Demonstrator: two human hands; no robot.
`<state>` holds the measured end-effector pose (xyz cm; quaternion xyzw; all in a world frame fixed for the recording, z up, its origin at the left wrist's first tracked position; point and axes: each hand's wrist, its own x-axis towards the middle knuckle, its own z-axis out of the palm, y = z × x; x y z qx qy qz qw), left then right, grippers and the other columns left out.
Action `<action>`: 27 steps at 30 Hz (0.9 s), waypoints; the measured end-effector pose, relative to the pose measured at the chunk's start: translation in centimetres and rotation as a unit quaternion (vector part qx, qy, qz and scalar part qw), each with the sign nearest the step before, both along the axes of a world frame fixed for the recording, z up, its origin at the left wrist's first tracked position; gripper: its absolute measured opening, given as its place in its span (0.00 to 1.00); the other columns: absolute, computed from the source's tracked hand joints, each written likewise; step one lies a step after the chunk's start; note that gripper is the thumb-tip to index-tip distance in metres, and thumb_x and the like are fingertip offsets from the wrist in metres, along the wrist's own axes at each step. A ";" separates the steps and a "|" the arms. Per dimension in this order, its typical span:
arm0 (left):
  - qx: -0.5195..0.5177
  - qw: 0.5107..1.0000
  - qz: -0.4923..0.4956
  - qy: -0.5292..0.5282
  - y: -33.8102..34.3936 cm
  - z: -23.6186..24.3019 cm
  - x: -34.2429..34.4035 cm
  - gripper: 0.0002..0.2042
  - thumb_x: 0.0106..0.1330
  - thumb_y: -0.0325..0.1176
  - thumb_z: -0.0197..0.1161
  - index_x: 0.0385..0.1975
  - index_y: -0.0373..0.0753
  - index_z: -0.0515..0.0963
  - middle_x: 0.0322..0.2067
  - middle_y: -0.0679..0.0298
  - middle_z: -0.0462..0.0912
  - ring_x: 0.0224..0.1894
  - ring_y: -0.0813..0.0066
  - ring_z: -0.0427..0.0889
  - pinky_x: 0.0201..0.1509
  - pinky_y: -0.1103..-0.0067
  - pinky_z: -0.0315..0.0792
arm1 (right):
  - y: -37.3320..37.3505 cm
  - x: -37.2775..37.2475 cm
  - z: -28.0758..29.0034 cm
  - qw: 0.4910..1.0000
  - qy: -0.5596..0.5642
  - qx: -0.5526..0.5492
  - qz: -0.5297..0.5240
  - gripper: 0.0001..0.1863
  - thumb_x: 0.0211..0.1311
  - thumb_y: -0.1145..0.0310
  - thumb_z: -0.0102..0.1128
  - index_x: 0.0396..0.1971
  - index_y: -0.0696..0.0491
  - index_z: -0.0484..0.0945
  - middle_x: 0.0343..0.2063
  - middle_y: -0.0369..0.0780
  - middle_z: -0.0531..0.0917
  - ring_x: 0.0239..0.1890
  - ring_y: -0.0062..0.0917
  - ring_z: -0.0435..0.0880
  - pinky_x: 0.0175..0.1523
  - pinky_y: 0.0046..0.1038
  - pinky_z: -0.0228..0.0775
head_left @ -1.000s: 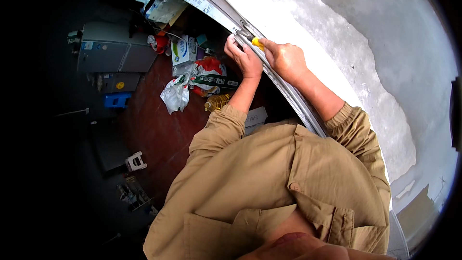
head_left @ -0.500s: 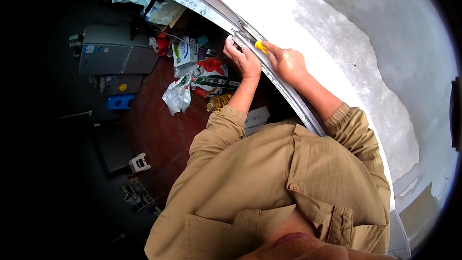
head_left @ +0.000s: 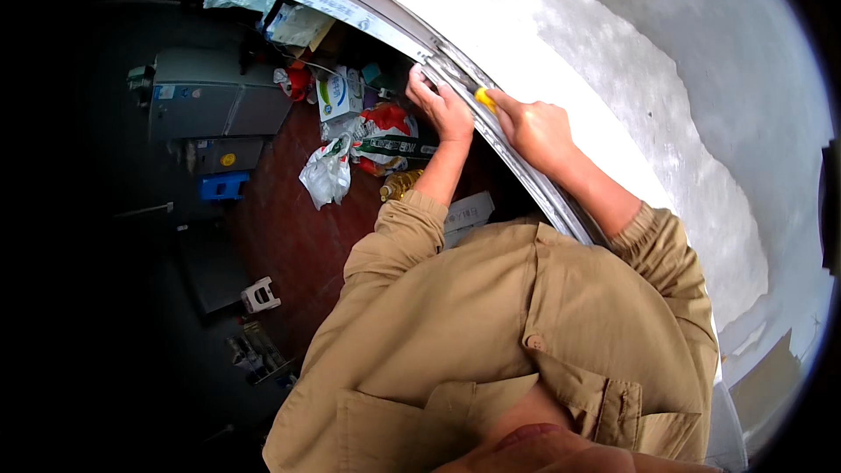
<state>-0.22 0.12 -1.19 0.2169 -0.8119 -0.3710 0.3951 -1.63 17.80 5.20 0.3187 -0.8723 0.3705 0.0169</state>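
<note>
A long metal frame (head_left: 526,166) with grooved rails runs diagonally from the upper left down to my chest. My right hand (head_left: 539,133) is closed round a tool with a yellow handle (head_left: 484,99). The handle's end points up-left along the rails; a thin grey part seems to lead from it onto the frame, but the tool's kind cannot be made out. On the inner side, my left hand (head_left: 448,114) has its fingers bent at the frame's edge, with thumb and forefinger near the rail. Its far fingertips are partly hidden.
Inside, on a dark red floor (head_left: 285,228), lie a white plastic bag (head_left: 328,173), a printed bag (head_left: 385,144), a bottle of yellow liquid (head_left: 400,184) and white boxes (head_left: 340,95). A grey cabinet (head_left: 197,109) stands left. Beyond the frame is pale concrete (head_left: 613,52).
My right hand and the yellow-handled tool have slid a little down and right along the frame. My left hand stays almost where it was.
</note>
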 end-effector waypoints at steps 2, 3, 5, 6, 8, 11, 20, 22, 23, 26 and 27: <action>0.050 0.998 0.000 -0.026 0.4 0.7 0.0 0.27 0.62 0.25 0.47 0.64 0.32 0.58 0.55 0.44 0.60 0.55 0.51 0.66 0.64 0.63 0.60 | -2.5 -1.0 -1.1 1.000 0.018 -0.020 -0.013 0.13 0.66 0.61 0.54 0.48 0.41 0.81 0.16 0.43 0.82 0.19 0.39 0.83 0.25 0.40 0.74; 0.035 0.999 0.000 -0.033 0.5 0.8 0.0 0.27 0.61 0.25 0.47 0.64 0.32 0.58 0.55 0.44 0.60 0.55 0.51 0.66 0.64 0.63 0.60 | -3.9 -1.9 -1.2 1.000 0.021 -0.004 -0.006 0.13 0.66 0.61 0.53 0.47 0.41 0.80 0.16 0.43 0.82 0.19 0.38 0.83 0.25 0.40 0.74; 0.016 0.999 0.002 -0.041 0.3 0.8 0.0 0.27 0.61 0.25 0.47 0.64 0.32 0.58 0.55 0.44 0.59 0.55 0.51 0.66 0.64 0.63 0.60 | -4.1 -2.1 -1.4 1.000 0.027 -0.008 -0.011 0.13 0.66 0.61 0.52 0.47 0.41 0.79 0.16 0.43 0.82 0.19 0.38 0.83 0.25 0.40 0.73; 0.011 0.999 0.000 -0.042 0.3 0.9 -0.3 0.28 0.61 0.25 0.47 0.64 0.32 0.58 0.56 0.44 0.59 0.55 0.51 0.66 0.64 0.63 0.61 | -4.2 -2.3 -1.4 0.999 0.029 -0.010 -0.015 0.12 0.66 0.61 0.52 0.47 0.41 0.79 0.16 0.43 0.82 0.19 0.38 0.83 0.25 0.40 0.73; 0.027 0.999 -0.008 -0.024 0.0 0.4 -0.2 0.28 0.61 0.25 0.47 0.64 0.32 0.57 0.56 0.44 0.59 0.55 0.51 0.66 0.63 0.62 0.61 | -4.0 -2.3 -0.9 1.000 0.021 0.008 -0.008 0.13 0.65 0.61 0.53 0.47 0.42 0.79 0.15 0.43 0.81 0.19 0.38 0.83 0.24 0.40 0.73; 0.034 0.999 -0.011 -0.007 0.6 0.3 -0.1 0.26 0.62 0.27 0.48 0.63 0.34 0.59 0.52 0.48 0.62 0.50 0.58 0.67 0.60 0.65 0.64 | -0.3 -0.2 0.8 0.999 0.009 0.036 0.014 0.13 0.65 0.62 0.53 0.48 0.44 0.79 0.15 0.43 0.81 0.18 0.39 0.82 0.24 0.40 0.73; -0.006 1.000 0.000 -0.010 -0.1 -0.7 -0.3 0.25 0.64 0.28 0.48 0.63 0.33 0.59 0.52 0.48 0.62 0.52 0.57 0.66 0.60 0.65 0.63 | -3.3 -1.8 1.1 1.000 -0.005 0.022 0.003 0.14 0.66 0.62 0.55 0.48 0.45 0.81 0.17 0.46 0.81 0.21 0.41 0.82 0.28 0.41 0.73; 0.003 1.000 -0.005 -0.015 0.0 -0.4 -0.4 0.25 0.63 0.28 0.48 0.63 0.33 0.59 0.52 0.48 0.62 0.52 0.57 0.66 0.60 0.65 0.63 | -3.0 -2.0 0.5 0.999 -0.019 0.027 -0.011 0.14 0.67 0.61 0.53 0.49 0.44 0.81 0.18 0.47 0.81 0.22 0.42 0.82 0.28 0.41 0.74; 0.040 0.999 -0.027 0.023 0.3 -0.3 -0.4 0.25 0.63 0.27 0.48 0.63 0.33 0.59 0.52 0.49 0.62 0.52 0.58 0.66 0.60 0.65 0.63 | -2.6 -2.0 0.2 0.999 -0.026 0.035 -0.014 0.14 0.67 0.60 0.53 0.49 0.44 0.81 0.19 0.47 0.81 0.23 0.42 0.82 0.29 0.41 0.74; 0.009 1.000 -0.002 -0.005 0.0 -0.3 0.2 0.25 0.64 0.27 0.48 0.63 0.33 0.59 0.50 0.50 0.63 0.51 0.59 0.66 0.61 0.66 0.61 | 1.7 0.5 0.2 0.998 -0.045 0.016 -0.030 0.11 0.66 0.61 0.53 0.44 0.42 0.82 0.16 0.45 0.81 0.20 0.40 0.82 0.26 0.40 0.73; 0.024 1.000 0.001 0.003 0.1 -0.2 -0.1 0.25 0.64 0.27 0.48 0.63 0.33 0.59 0.50 0.50 0.63 0.51 0.59 0.66 0.61 0.66 0.61 | 2.0 0.6 0.7 0.999 -0.035 0.018 -0.017 0.11 0.66 0.61 0.53 0.45 0.42 0.82 0.15 0.45 0.81 0.19 0.40 0.82 0.26 0.40 0.73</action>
